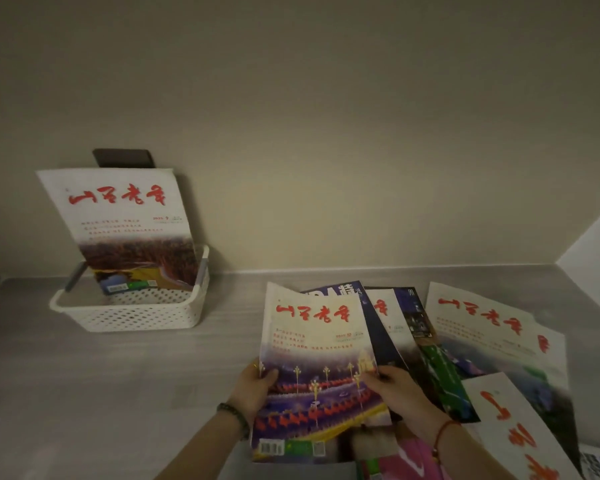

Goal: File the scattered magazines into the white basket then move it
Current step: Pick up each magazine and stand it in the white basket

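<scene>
A glossy red-titled magazine with a purple night-scene cover [317,368] is gripped at its lower edges by left hand [253,386] and right hand [399,393], above the scattered magazines [482,334]. Filing is partly done; the next move likely calls for carrying it leftward and standing it in the white perforated plastic basket [132,311], beside the upright magazine [125,223] already there.

Bare bench [118,393] at 7-8 o'clock is a clean lane to the white basket [136,315] at 9; scattered magazines [482,327] crowd 4-5.

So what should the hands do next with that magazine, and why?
Probably carry the held magazine left to the white basket and stand it against the leaning magazine inside. The left hand and right hand both grip it, and the basket has room in front.
</scene>
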`<act>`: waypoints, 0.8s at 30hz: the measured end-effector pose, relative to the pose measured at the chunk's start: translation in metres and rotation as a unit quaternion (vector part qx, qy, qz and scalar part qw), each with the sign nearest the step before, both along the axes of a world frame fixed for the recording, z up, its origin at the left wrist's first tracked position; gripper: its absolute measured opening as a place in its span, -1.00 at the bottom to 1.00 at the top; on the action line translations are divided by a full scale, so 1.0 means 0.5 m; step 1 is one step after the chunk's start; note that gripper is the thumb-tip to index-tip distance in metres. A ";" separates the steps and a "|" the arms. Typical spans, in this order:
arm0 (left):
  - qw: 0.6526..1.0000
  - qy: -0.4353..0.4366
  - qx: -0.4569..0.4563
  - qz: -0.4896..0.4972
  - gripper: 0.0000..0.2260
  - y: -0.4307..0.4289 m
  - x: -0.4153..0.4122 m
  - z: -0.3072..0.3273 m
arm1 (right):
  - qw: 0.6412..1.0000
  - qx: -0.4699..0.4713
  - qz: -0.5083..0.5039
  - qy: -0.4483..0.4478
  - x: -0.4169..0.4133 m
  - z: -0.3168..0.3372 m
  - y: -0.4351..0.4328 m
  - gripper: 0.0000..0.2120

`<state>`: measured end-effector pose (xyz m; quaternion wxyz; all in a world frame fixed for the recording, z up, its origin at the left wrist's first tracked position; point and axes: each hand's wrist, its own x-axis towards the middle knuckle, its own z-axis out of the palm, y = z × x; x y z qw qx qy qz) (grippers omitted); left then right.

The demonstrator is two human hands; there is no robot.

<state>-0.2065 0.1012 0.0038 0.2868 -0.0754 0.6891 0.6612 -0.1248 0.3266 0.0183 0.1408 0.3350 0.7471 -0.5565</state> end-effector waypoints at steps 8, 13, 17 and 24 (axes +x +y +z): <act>0.992 0.109 0.048 -0.047 -0.82 -0.081 -0.045 0.084 | 0.989 -0.103 -0.046 0.090 -0.051 0.072 -0.032 -0.81; 0.966 0.256 0.027 -0.014 -0.80 -0.177 -0.137 0.205 | 0.974 -0.013 0.027 0.223 -0.157 0.192 -0.124 -0.81; 0.951 0.307 0.000 0.033 -0.80 -0.286 -0.240 0.306 | 0.944 0.070 0.058 0.318 -0.278 0.281 -0.228 -0.87; 0.931 0.345 -0.073 0.097 -0.79 -0.474 -0.398 0.401 | 0.913 0.094 0.053 0.395 -0.468 0.352 -0.415 -0.87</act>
